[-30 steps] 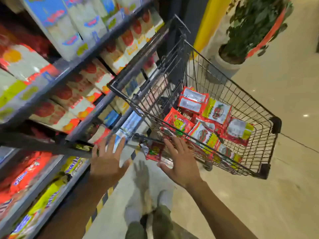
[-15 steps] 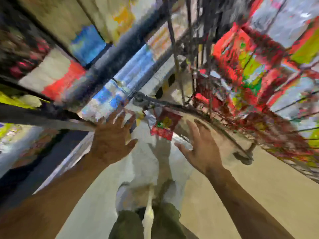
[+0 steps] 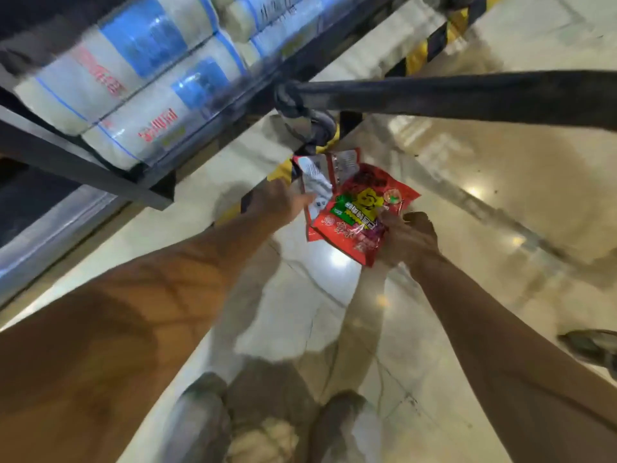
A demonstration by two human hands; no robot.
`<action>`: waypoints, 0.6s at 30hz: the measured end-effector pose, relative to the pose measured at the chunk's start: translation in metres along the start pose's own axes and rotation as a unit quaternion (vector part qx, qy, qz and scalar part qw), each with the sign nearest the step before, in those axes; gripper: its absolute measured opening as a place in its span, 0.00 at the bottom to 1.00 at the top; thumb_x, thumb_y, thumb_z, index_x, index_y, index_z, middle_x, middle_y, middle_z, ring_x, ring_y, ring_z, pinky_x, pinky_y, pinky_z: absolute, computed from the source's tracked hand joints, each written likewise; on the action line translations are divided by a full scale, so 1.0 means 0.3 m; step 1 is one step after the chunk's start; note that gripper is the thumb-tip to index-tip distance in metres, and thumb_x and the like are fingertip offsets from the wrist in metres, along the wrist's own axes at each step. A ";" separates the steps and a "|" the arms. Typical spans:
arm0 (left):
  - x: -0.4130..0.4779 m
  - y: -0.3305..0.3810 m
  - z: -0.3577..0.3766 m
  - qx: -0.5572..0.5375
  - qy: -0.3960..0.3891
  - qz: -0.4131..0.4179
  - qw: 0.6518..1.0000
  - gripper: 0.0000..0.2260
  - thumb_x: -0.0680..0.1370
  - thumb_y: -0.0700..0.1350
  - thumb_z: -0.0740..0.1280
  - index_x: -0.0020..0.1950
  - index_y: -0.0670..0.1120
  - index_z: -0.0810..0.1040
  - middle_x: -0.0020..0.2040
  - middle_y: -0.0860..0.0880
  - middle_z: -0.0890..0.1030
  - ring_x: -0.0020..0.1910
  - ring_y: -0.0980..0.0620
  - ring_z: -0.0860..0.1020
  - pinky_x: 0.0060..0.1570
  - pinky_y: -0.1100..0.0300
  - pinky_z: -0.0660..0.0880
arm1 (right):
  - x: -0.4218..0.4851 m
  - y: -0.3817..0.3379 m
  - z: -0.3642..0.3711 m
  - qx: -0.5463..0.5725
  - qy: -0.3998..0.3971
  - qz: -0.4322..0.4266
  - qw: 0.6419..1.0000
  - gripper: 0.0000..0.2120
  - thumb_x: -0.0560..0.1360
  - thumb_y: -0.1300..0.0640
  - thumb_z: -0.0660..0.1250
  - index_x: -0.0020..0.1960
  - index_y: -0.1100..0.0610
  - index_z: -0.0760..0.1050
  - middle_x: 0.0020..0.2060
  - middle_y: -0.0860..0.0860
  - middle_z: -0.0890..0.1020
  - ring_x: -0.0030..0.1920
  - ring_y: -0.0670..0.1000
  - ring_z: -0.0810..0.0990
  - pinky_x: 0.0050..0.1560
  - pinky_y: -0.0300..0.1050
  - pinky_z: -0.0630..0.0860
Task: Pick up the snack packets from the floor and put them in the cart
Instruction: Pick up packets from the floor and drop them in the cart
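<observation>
Floor [image 3: 500, 195]: right hand [image 3: 410, 238] seemingly grips red packet [image 3: 360, 208].

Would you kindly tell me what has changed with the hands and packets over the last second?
Both hands dropped from beside the cart toward the floor. The right hand now grips the red snack packet; the left hand reaches the white-backed packet, its grip blurred. Neither packet is in the cart yet; the shelf stays at left.
</observation>
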State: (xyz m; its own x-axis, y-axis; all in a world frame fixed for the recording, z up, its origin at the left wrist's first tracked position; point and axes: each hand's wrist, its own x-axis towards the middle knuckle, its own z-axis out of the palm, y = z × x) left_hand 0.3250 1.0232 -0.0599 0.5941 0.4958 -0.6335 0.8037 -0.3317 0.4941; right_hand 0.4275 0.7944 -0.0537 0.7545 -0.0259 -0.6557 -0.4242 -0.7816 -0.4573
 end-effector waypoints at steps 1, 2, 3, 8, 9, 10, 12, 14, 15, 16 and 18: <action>0.061 -0.001 0.042 -0.034 0.006 -0.013 0.999 0.33 0.70 0.69 0.70 0.64 0.45 0.81 0.59 0.43 0.85 0.59 0.41 0.82 0.56 0.55 0.76 | 0.022 0.000 0.021 0.035 -0.001 0.015 0.999 0.29 0.69 0.36 0.76 0.59 0.58 0.82 0.53 0.58 0.86 0.54 0.62 0.85 0.59 0.59 0.82; 0.116 -0.002 0.078 -0.055 0.018 -0.017 0.998 0.31 0.71 0.67 0.73 0.63 0.45 0.83 0.59 0.44 0.85 0.58 0.44 0.82 0.54 0.57 0.74 | 0.038 -0.013 0.043 0.078 -0.007 0.037 0.996 0.28 0.65 0.36 0.79 0.54 0.57 0.84 0.47 0.56 0.88 0.48 0.60 0.87 0.55 0.58 0.84; 0.158 0.002 0.112 -0.071 0.029 -0.023 0.997 0.32 0.69 0.67 0.76 0.64 0.46 0.83 0.59 0.46 0.85 0.58 0.46 0.82 0.54 0.59 0.73 | 0.073 -0.007 0.060 0.121 -0.018 0.047 0.991 0.27 0.63 0.38 0.82 0.51 0.57 0.85 0.43 0.54 0.88 0.44 0.59 0.88 0.52 0.55 0.85; 0.260 -0.023 0.192 -0.228 0.036 -0.035 0.972 0.36 0.53 0.60 0.74 0.58 0.45 0.83 0.55 0.42 0.85 0.55 0.39 0.84 0.58 0.44 0.82 | 0.153 0.010 0.088 0.227 -0.025 0.064 0.971 0.21 0.57 0.52 0.86 0.45 0.60 0.85 0.41 0.55 0.89 0.41 0.59 0.89 0.51 0.62 0.85; 0.254 -0.022 0.185 -0.255 0.030 -0.015 0.966 0.33 0.55 0.57 0.74 0.57 0.44 0.84 0.53 0.42 0.86 0.53 0.40 0.85 0.56 0.43 0.83 | 0.143 0.005 0.070 0.236 -0.028 0.064 0.969 0.17 0.61 0.56 0.85 0.45 0.60 0.85 0.42 0.57 0.89 0.42 0.60 0.89 0.52 0.64 0.85; 0.220 -0.008 0.157 -0.270 0.030 0.004 0.962 0.31 0.57 0.56 0.74 0.56 0.43 0.84 0.51 0.42 0.87 0.51 0.40 0.86 0.55 0.42 0.83 | 0.121 -0.003 0.045 0.244 -0.029 0.066 0.967 0.14 0.64 0.59 0.84 0.45 0.60 0.84 0.43 0.58 0.88 0.44 0.61 0.88 0.52 0.65 0.84; 0.164 -0.022 0.096 -0.267 0.035 0.030 0.963 0.27 0.63 0.57 0.75 0.57 0.43 0.83 0.50 0.42 0.87 0.49 0.41 0.86 0.53 0.41 0.83 | 0.061 -0.021 -0.016 0.266 -0.020 0.058 0.962 0.12 0.69 0.62 0.81 0.50 0.59 0.82 0.46 0.59 0.88 0.44 0.61 0.88 0.51 0.64 0.84; 0.056 -0.028 0.004 -0.281 0.039 0.046 0.958 0.21 0.72 0.53 0.75 0.59 0.42 0.81 0.52 0.43 0.86 0.48 0.44 0.86 0.54 0.45 0.83 | -0.014 -0.038 -0.074 0.302 -0.011 0.050 0.952 0.13 0.72 0.63 0.78 0.52 0.55 0.78 0.43 0.55 0.87 0.40 0.56 0.86 0.44 0.58 0.85; -0.010 -0.027 -0.049 -0.305 0.045 0.045 0.950 0.16 0.75 0.49 0.75 0.58 0.42 0.80 0.52 0.44 0.86 0.47 0.47 0.86 0.53 0.47 0.83 | -0.055 -0.040 -0.111 0.310 -0.005 0.044 0.950 0.12 0.73 0.64 0.77 0.50 0.52 0.76 0.39 0.52 0.86 0.37 0.53 0.85 0.40 0.52 0.84; -0.075 -0.032 -0.103 -0.319 0.048 0.041 0.946 0.11 0.76 0.43 0.74 0.57 0.43 0.80 0.51 0.45 0.86 0.44 0.50 0.86 0.51 0.49 0.82 | -0.106 -0.043 -0.146 0.320 0.001 0.034 0.947 0.13 0.74 0.64 0.76 0.47 0.51 0.75 0.35 0.49 0.86 0.35 0.51 0.84 0.36 0.47 0.82; -0.203 -0.048 -0.220 -0.329 0.041 0.040 0.943 0.09 0.76 0.39 0.72 0.55 0.46 0.81 0.50 0.46 0.87 0.45 0.48 0.86 0.50 0.45 0.84 | -0.234 -0.058 -0.216 0.326 0.003 0.017 0.945 0.12 0.76 0.65 0.74 0.47 0.51 0.74 0.30 0.47 0.86 0.30 0.47 0.85 0.30 0.44 0.81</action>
State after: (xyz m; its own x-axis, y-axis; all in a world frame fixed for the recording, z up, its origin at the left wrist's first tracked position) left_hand 0.2750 1.0508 0.0108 0.6251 0.5596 -0.5441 0.5454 0.1855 0.8174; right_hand 0.4144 0.7694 0.0393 0.7372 -0.0480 -0.6739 -0.6646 -0.2312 -0.7106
